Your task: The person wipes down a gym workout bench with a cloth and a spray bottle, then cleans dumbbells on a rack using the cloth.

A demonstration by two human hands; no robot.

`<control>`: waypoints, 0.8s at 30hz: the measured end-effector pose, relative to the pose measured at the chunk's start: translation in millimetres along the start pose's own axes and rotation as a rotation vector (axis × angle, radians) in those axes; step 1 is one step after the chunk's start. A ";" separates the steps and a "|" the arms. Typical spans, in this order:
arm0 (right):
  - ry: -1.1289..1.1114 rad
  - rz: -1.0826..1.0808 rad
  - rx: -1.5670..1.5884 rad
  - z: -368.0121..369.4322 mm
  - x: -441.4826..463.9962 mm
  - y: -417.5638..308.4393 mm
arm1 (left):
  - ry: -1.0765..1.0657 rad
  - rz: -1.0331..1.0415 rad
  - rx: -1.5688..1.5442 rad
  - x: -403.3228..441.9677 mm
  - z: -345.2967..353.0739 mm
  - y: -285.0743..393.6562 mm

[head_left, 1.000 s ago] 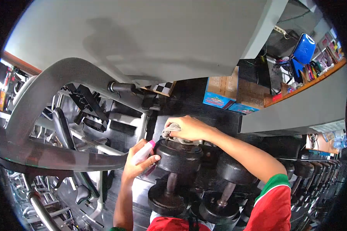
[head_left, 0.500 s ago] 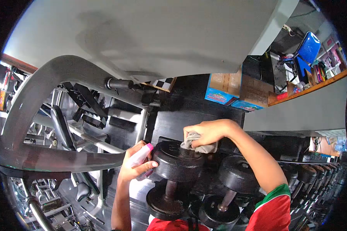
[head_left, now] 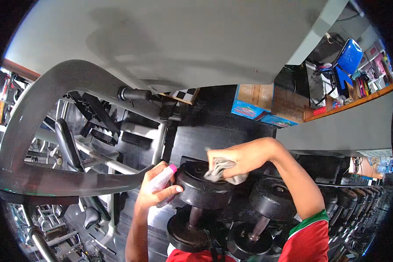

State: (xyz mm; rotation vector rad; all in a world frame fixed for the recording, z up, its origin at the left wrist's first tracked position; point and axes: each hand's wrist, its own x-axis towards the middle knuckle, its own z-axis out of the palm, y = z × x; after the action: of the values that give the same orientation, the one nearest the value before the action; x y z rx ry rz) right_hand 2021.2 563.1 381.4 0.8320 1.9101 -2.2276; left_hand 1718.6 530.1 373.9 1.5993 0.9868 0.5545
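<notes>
My left hand is wrapped round a clear bottle with a pink top, and its fingertips are at the left side of a black dumbbell. In my right hand a crumpled grey cloth is bunched, pressed on the upper end face of that dumbbell. The dumbbell's handle and lower head show below. A second black dumbbell stands just to the right, under my right forearm.
A thick grey machine frame curves close by my left hand. More dumbbells line the right side. Cardboard boxes sit on the dark floor ahead, near a blue chair and a grey wall.
My right hand has shifted slightly right and down with the cloth across the dumbbell's end. The bottle in my left hand has moved a little to the right with the view.
</notes>
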 end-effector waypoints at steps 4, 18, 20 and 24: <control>0.083 0.221 -0.237 -6.5 29.2 43.3 | 0.009 -0.021 -0.032 0.1 1.5 3.5; 0.079 -0.147 -0.021 9.4 16.3 -30.7 | 0.020 -0.025 -0.029 0.7 1.0 2.9; -0.025 0.011 0.009 2.2 2.3 -21.0 | 0.021 -0.040 -0.026 0.9 0.5 4.8; 0.052 0.185 -0.351 -4.6 15.8 21.8 | 0.013 -0.025 -0.024 1.8 0.5 5.6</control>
State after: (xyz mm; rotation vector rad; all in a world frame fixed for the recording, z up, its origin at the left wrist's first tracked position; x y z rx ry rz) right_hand 2018.3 567.1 354.5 0.9672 2.0666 -1.7151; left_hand 1721.6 531.1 378.8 1.5619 1.0055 0.5585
